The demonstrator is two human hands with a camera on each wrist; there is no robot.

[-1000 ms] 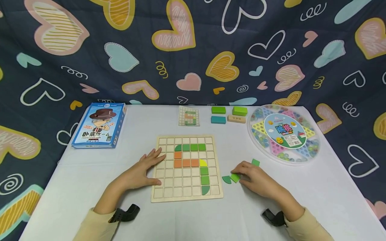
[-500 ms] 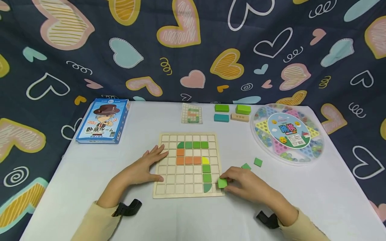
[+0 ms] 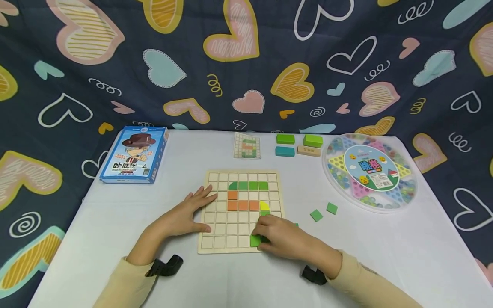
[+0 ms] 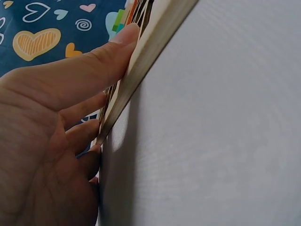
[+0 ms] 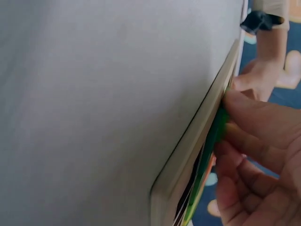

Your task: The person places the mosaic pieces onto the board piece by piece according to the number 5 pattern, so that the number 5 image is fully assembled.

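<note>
A wooden grid board [image 3: 227,231] lies at the middle of the table, bearing green, orange and yellow tiles. My left hand [image 3: 179,218] rests with spread fingers on its left edge; in the left wrist view the thumb [image 4: 106,59] lies along the rim. Over the board's lower right, my right hand [image 3: 289,239] pinches a green square tile [image 3: 255,241] at the bottom row. Thumb and fingers meet at the green tile [image 5: 218,122] in the right wrist view. This hand hides part of the green column beneath the yellow tile [image 3: 264,205].
Two green square tiles [image 3: 316,215] lie right of the board, and a green sliver [image 3: 296,224] shows behind my right hand. A pattern card [image 3: 247,146], several small blocks [image 3: 285,151], a blue game box [image 3: 132,155] and a round marble-game case [image 3: 371,168] stand farther back.
My right hand has picked up the green square tile from the table beside the board and carried it left to the bottom row. My left hand stays on the board's edge.
</note>
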